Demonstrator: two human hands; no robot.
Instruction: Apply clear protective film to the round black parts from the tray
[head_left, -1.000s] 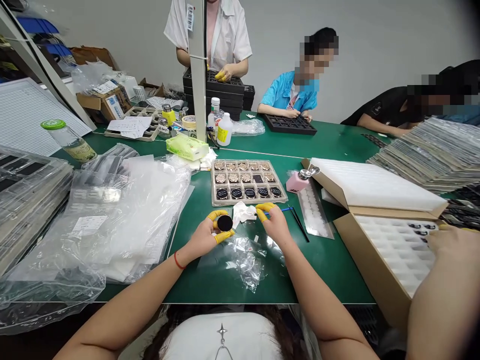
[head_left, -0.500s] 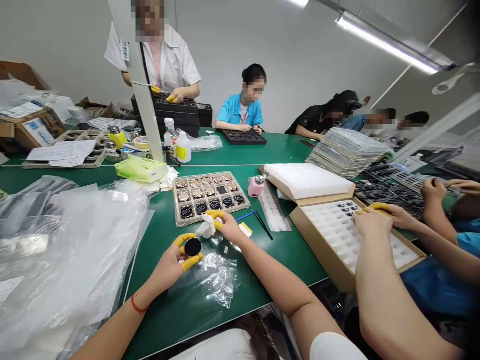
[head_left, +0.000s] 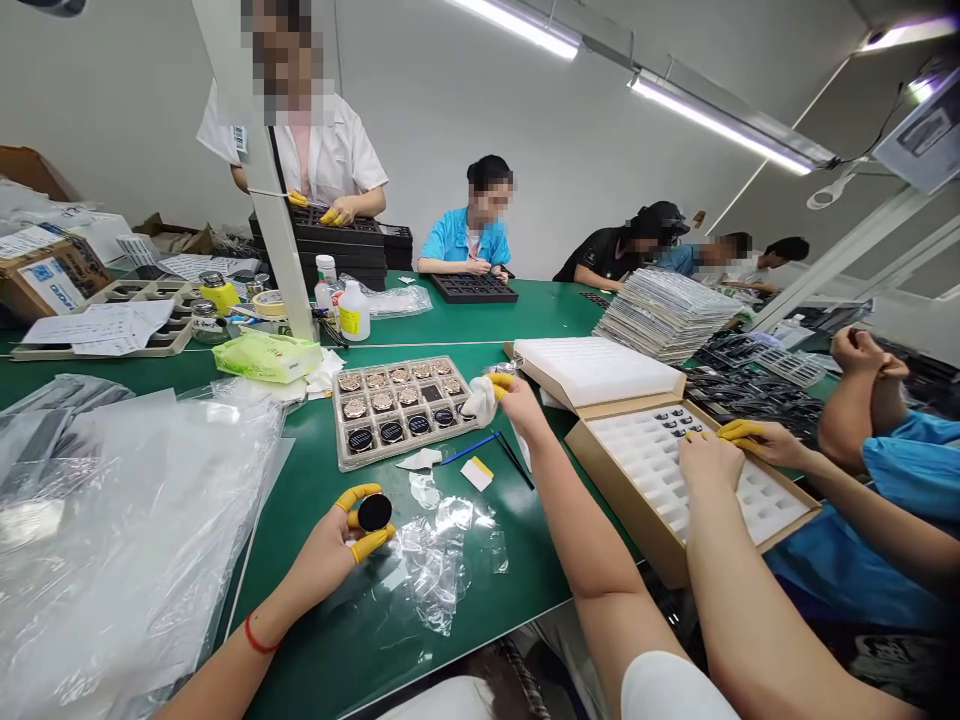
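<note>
My left hand (head_left: 335, 540), with yellow finger cots, grips a round black disc like a watch face (head_left: 374, 512) by its edge, above the green table. In my right hand (head_left: 517, 400) a crumpled white wipe (head_left: 480, 402) is pinched between yellow-tipped fingers. That hand is stretched out past the right edge of a clear plastic tray (head_left: 409, 447), which bears gold-coloured and black round pieces in rows. The wipe covers the tray's right corner. Behind my right fingers a metal bottle top (head_left: 508, 368) shows partly; the bottle's body is hidden.
Crumpled clear film (head_left: 439, 570) lies before my hands. Beyond it are a white-and-yellow card (head_left: 477, 474), a blue stick (head_left: 469, 448) and black tweezers (head_left: 515, 460). Plastic sheets (head_left: 142, 540) cover the left side. At right, a co-worker's hands (head_left: 712, 460) reach into a foam-lined carton (head_left: 637, 480).
My right hand has moved away from the disc, forward and right with the wipe, to the bottle. My left hand still holds the disc. The view has shifted a little.
</note>
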